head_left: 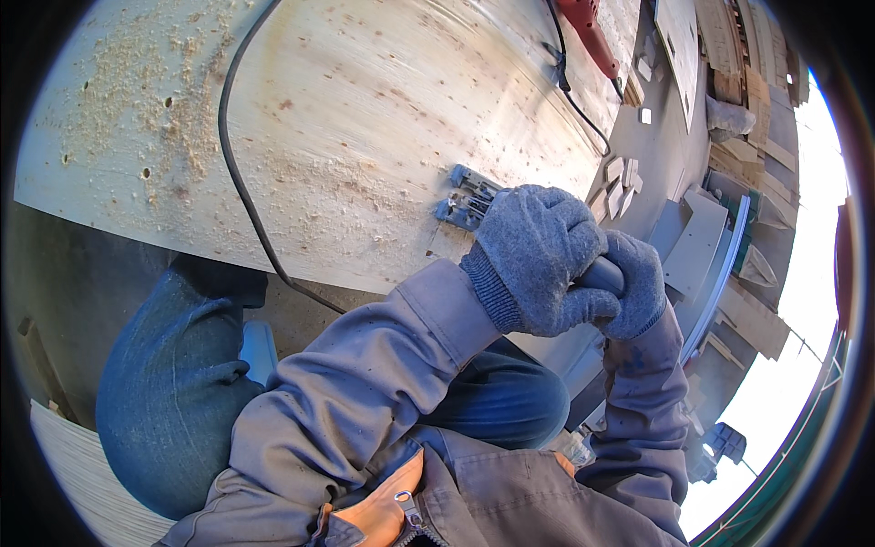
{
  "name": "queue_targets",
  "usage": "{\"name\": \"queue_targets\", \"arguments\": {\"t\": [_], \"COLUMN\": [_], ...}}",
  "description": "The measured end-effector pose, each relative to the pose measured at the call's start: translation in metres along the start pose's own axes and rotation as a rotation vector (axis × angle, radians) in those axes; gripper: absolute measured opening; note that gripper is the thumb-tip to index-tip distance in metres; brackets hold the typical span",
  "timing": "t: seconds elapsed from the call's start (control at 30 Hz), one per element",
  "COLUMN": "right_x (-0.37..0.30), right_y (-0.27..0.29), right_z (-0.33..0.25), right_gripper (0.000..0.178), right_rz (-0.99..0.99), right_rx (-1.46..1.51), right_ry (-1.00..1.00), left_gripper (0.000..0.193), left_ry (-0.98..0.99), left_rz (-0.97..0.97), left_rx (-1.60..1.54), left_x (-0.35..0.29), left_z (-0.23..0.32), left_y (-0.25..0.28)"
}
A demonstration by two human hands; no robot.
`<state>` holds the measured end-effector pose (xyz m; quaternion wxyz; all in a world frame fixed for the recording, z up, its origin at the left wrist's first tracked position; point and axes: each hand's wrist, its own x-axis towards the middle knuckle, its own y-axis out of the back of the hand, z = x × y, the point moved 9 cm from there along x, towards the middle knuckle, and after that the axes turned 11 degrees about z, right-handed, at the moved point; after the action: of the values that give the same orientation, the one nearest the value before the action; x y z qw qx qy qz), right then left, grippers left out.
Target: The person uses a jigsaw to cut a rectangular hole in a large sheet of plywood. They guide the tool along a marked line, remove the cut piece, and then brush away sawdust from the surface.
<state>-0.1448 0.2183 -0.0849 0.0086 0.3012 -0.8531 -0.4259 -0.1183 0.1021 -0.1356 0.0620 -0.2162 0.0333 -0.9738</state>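
Observation:
A jigsaw, its metal base plate (467, 197) resting on a pale plywood sheet (365, 118), is in both my hands. My left hand (538, 260), in a grey knit glove, closes over the front of its body. The other grey glove, my right hand (638, 287), wraps round the rear end, where a rounded dark grey handle tip (603, 276) shows between the gloves. Most of the tool's body is hidden under the gloves. I cannot make out the blade clearly.
Sawdust and several small drilled holes mark the sheet's left part. A black cord (232, 164) crosses it. At the far right edge lies a red power tool (591, 36), partly cut off. Wood offcuts (620, 187) and stacked boards (743, 55) lie to the right.

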Motion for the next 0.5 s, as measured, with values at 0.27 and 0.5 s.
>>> {"name": "queue_targets", "arguments": {"t": [0.27,0.5], "right_x": [-0.0008,0.0024], "right_y": [-0.0005,-0.0018], "right_z": [0.0028,0.0004], "right_gripper": [0.051,0.049], "right_rz": [-0.017,-0.022], "right_rx": [-0.02,-0.019], "right_ry": [0.047,-0.015], "left_gripper": [0.063,0.058], "left_ry": [0.013,-0.015], "left_rz": [-0.015,0.036], "left_rx": [-0.004,-0.026], "left_x": [0.0025,0.0036], "left_z": [0.0008,0.003], "left_y": [0.0035,0.0076]}}
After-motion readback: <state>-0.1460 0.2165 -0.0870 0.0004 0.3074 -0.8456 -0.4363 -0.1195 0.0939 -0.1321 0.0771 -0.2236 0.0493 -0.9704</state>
